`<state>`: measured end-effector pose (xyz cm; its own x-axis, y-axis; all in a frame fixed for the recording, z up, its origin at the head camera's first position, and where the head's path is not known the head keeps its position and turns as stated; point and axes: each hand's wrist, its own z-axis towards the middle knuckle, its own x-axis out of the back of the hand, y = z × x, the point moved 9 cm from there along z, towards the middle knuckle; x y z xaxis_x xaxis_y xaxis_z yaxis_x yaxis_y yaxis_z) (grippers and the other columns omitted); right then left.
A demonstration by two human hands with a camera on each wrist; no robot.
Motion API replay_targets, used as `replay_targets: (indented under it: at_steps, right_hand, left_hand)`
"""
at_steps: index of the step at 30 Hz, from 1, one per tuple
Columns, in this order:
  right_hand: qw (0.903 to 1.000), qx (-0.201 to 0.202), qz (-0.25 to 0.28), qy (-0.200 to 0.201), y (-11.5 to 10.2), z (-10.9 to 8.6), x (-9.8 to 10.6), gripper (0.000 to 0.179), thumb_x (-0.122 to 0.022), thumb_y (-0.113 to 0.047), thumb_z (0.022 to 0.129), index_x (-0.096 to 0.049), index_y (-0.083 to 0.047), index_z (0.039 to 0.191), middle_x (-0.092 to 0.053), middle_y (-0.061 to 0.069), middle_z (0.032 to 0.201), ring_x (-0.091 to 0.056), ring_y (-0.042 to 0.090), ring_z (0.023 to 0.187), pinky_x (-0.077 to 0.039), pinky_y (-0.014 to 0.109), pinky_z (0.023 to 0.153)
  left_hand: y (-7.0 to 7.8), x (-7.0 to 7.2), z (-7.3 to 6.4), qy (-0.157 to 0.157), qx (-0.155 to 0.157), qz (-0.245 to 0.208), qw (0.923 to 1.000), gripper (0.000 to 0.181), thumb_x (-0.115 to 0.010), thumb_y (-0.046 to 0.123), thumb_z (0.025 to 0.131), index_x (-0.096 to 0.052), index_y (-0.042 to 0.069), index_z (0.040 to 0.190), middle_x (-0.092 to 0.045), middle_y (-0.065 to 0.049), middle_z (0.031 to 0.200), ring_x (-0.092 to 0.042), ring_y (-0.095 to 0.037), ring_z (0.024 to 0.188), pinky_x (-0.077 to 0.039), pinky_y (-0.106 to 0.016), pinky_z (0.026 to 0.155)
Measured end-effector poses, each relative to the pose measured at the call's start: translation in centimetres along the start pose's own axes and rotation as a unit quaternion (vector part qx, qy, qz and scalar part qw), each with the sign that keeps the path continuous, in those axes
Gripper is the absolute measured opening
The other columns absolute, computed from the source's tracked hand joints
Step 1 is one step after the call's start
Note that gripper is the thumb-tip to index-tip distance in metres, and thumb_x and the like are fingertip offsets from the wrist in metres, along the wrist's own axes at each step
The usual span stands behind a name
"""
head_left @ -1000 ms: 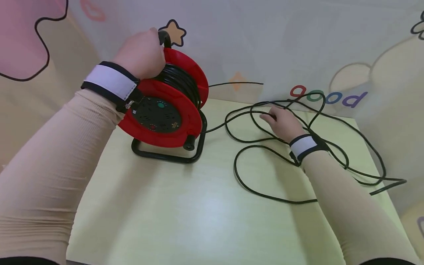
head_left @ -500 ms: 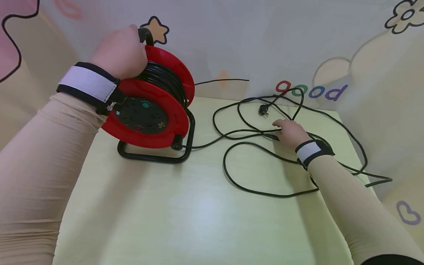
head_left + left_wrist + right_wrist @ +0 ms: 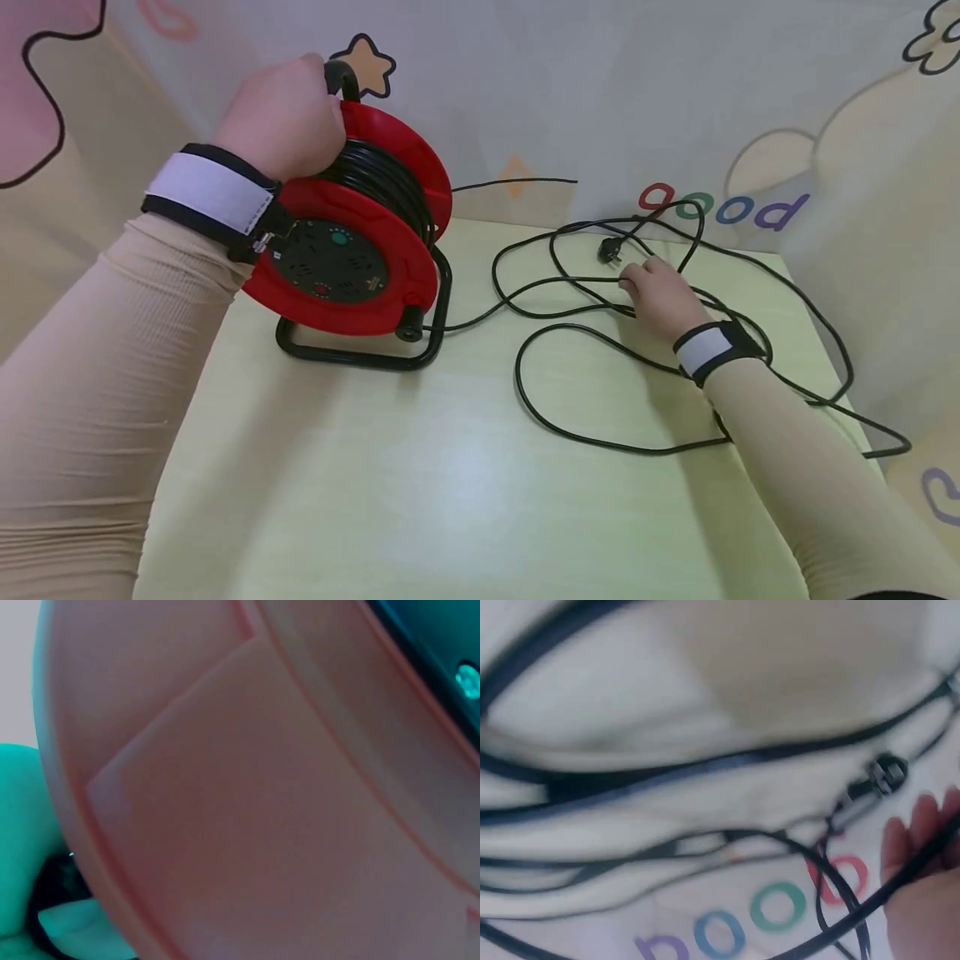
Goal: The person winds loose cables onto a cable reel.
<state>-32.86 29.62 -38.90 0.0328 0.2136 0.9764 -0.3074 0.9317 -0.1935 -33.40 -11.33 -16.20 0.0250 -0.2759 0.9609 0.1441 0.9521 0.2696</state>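
The right grip (image 3: 663, 300) pinches the black cable (image 3: 592, 279), whose held strand runs leftward from it toward the red reel (image 3: 411, 275); the left grip (image 3: 285, 119), nearer the reel, curls round its handle (image 3: 346, 77).

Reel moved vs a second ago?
No. Against the wall star, the reel sits in the same place; both shifted left together in the head view, so likely only the view moved.

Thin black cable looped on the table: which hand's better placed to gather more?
Right, probably: right hand holds the cable; left hand grips the black handle of the round red reel.
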Motion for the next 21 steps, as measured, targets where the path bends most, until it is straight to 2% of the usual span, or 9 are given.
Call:
replay_targets:
  at_steps: [3,6,12,14,15,17,19,20,21]
  right_hand:
    - [0.999,0.023,0.008,0.037,-0.5,-0.8,3.0,0.019,-0.047,-0.013,0.1,-0.059,0.001,0.106,-0.055,0.018,0.092,-0.051,0.031,0.082,-0.045,0.05,0.073]
    - [0.9977,0.043,0.006,0.053,-1.1,-1.4,4.9,0.018,-0.048,-0.011,0.099,-0.059,0.002,0.102,-0.06,0.018,0.09,-0.054,0.031,0.082,-0.047,0.052,0.075]
    - [0.9976,0.04,0.02,0.054,-2.1,-1.7,5.6,0.024,-0.047,-0.019,0.1,-0.061,-0.001,0.106,-0.064,0.016,0.094,-0.057,0.03,0.086,-0.047,0.052,0.079]
    - [0.9974,0.034,0.026,0.058,-2.4,-1.7,5.6,0.026,-0.047,-0.023,0.1,-0.063,-0.002,0.105,-0.064,0.015,0.093,-0.055,0.028,0.084,-0.047,0.05,0.076]
    - [0.9972,0.033,0.028,0.061,-2.5,-1.8,5.6,0.027,-0.048,-0.024,0.1,-0.063,-0.002,0.104,-0.063,0.015,0.092,-0.054,0.027,0.082,-0.046,0.049,0.075]
    - [0.9966,0.032,0.027,0.071,-2.7,-1.7,5.7,0.028,-0.049,-0.026,0.1,-0.064,-0.003,0.101,-0.063,0.013,0.088,-0.052,0.026,0.079,-0.045,0.047,0.072]
    - [0.9959,0.033,0.023,0.081,-2.9,-1.7,5.8,0.028,-0.049,-0.027,0.099,-0.064,-0.003,0.098,-0.062,0.013,0.085,-0.051,0.026,0.076,-0.044,0.046,0.07]
    - [0.9955,0.034,0.02,0.086,-2.9,-1.6,5.9,0.028,-0.049,-0.027,0.099,-0.064,-0.002,0.096,-0.061,0.013,0.084,-0.051,0.026,0.076,-0.043,0.046,0.07]
    - [0.9952,0.033,0.018,0.09,-3.0,-1.6,6.0,0.029,-0.05,-0.027,0.099,-0.064,-0.002,0.095,-0.061,0.013,0.082,-0.05,0.026,0.075,-0.043,0.045,0.069]
  left_hand:
    - [0.0,0.1,0.1,0.005,0.002,-0.012,0.9999,0.052,-0.036,0.021,0.097,-0.03,-0.009,0.139,-0.049,-0.033,0.119,-0.049,-0.044,0.094,-0.051,-0.057,0.087]
    - [-0.3,0.1,0.3,0.012,0.002,-0.035,0.9993,0.055,-0.036,0.023,0.096,-0.028,-0.007,0.141,-0.048,-0.032,0.123,-0.049,-0.043,0.097,-0.049,-0.058,0.089]
    - [-1.4,0.0,-0.3,0.029,-0.015,-0.088,0.9956,0.053,-0.029,0.032,0.099,-0.033,-0.002,0.139,-0.048,-0.027,0.118,-0.048,-0.039,0.099,-0.046,-0.051,0.086]
    - [-1.6,0.3,-1.6,0.066,-0.016,-0.101,0.9926,0.055,-0.032,0.035,0.099,-0.033,0.002,0.142,-0.044,-0.025,0.127,-0.044,-0.036,0.109,-0.046,-0.05,0.089]
    - [-1.5,0.5,-2.6,0.102,-0.027,-0.108,0.9885,0.054,-0.035,0.035,0.098,-0.035,0.003,0.142,-0.042,-0.024,0.128,-0.041,-0.034,0.112,-0.045,-0.05,0.09]
    - [-0.7,0.7,-5.0,0.192,-0.081,-0.123,0.9702,0.052,-0.043,0.031,0.096,-0.04,0.003,0.14,-0.042,-0.024,0.128,-0.038,-0.032,0.116,-0.043,-0.051,0.091]
    - [0.4,0.2,-8.0,0.282,-0.156,-0.132,0.9375,0.045,-0.053,0.023,0.092,-0.05,0.001,0.131,-0.047,-0.023,0.123,-0.039,-0.031,0.114,-0.042,-0.052,0.09]
    - [1.1,-0.6,-9.3,0.308,-0.196,-0.127,0.9221,0.04,-0.058,0.019,0.088,-0.055,-0.001,0.122,-0.052,-0.022,0.115,-0.043,-0.03,0.109,-0.042,-0.052,0.086]
    - [1.8,-1.8,-10.4,0.316,-0.233,-0.122,0.9116,0.036,-0.061,0.017,0.086,-0.058,-0.002,0.116,-0.055,-0.021,0.108,-0.046,-0.03,0.103,-0.042,-0.051,0.082]
